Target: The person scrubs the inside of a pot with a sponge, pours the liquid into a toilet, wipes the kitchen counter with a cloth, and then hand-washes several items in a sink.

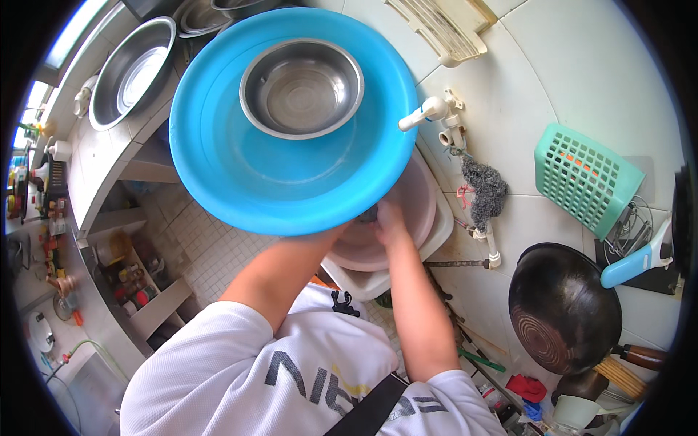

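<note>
A large blue plastic basin fills the upper middle, with a round steel bowl inside it. Under the basin's near rim, my left forearm runs out of sight, and its hand is hidden there. My right hand reaches down into a pale pink basin, just beside the blue rim. Its fingers are mostly covered, so any grip cannot be made out. A small dark patch shows beside it, too hidden to name. The pink basin sits within a white sink or tub.
A white tap projects from the tiled wall by the blue basin's right rim. Below it hangs a grey scouring pad. A green basket and a black wok hang at right. Another steel basin rests on the left counter.
</note>
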A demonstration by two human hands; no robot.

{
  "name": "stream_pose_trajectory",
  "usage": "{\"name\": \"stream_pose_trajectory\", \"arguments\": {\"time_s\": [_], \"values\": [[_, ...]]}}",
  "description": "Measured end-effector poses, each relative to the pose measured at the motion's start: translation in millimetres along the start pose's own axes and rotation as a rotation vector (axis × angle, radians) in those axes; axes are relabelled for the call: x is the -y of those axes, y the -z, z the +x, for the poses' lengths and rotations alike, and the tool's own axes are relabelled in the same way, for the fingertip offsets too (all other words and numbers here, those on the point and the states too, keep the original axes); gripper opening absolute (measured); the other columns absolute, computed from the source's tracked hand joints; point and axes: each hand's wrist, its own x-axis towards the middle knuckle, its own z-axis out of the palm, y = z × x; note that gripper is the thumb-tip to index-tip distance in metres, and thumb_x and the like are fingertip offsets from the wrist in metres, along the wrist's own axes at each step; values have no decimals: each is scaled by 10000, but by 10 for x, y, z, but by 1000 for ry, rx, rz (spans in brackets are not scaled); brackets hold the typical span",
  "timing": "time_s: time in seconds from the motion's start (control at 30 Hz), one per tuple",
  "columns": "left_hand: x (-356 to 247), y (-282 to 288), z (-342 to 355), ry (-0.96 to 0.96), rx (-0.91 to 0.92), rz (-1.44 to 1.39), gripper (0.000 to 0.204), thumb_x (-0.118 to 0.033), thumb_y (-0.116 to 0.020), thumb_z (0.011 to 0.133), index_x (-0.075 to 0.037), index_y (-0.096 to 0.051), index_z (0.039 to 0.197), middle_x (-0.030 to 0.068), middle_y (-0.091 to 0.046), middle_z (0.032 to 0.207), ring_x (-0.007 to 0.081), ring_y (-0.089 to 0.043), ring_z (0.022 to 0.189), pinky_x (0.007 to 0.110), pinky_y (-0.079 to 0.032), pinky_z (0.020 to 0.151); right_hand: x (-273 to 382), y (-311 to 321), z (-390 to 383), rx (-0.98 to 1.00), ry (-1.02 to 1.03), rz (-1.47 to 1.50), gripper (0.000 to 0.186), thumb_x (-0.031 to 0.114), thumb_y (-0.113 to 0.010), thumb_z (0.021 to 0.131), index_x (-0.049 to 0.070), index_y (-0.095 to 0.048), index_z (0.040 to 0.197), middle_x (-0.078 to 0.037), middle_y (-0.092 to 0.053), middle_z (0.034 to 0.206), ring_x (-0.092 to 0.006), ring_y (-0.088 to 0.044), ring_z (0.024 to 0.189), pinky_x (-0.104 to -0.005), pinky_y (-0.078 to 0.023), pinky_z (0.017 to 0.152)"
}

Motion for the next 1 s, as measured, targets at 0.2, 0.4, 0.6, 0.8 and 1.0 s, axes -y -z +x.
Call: {"name": "stream_pose_trajectory", "arguments": {"time_s": [0.2, 0.4, 0.6, 0.8, 1.0], "values": [[188, 56, 36, 47, -14, -23, 471, -461, -669, 1113, -66, -806, 1330, 226, -795, 1207, 396, -767, 1087, 528, -590, 982, -208, -124, -88, -256, -17, 167, 720, 658, -502, 1146, 97, -538, 1597, -153, -630, 1592, -439, -589, 1470, -611, -557, 1164], [-401, -159, 47, -62, 28, -65, 452, -453, -663, 1115, -68, -816, 1295, 208, -799, 1172, 387, -771, 1057, 530, -593, 954, -119, 314, 186, 113, -157, 570, 640, 585, -392, 1152, 102, -655, 1479, -171, -661, 1556, -413, -611, 1437, -600, -562, 1141], [-120, -159, 25, 3, 5, -117, 436, -446, -656, 1116, -71, -826, 1261, 189, -802, 1136, 378, -775, 1028, 532, -596, 926, -121, 30, 25, -137, -79, 128, 254, 345, -681, 1142, 128, -735, 1263, -47, -742, 1016, -228, -701, 919, -432, -591, 730], [-46, -205, 8, 19, -24, -203, 423, -439, -650, 1118, -74, -835, 1226, 171, -806, 1101, 370, -778, 998, 534, -599, 899, -162, -332, -240, -331, -190, 300, 510, 523, -527, 1167, 103, -675, 1415, -144, -736, 1273, -332, -739, 1122, -532, -658, 854], [-427, -419, 49, -125, -121, -242, 411, -433, -647, 1115, -80, -847, 1182, 157, -809, 1066, 364, -780, 978, 530, -602, 883, -8, 343, 220, 130, 61, 554, 725, 634, -389, 1160, 43, -653, 1487, -195, -732, 1414, -415, -706, 1257, -576, -589, 1069]]}}
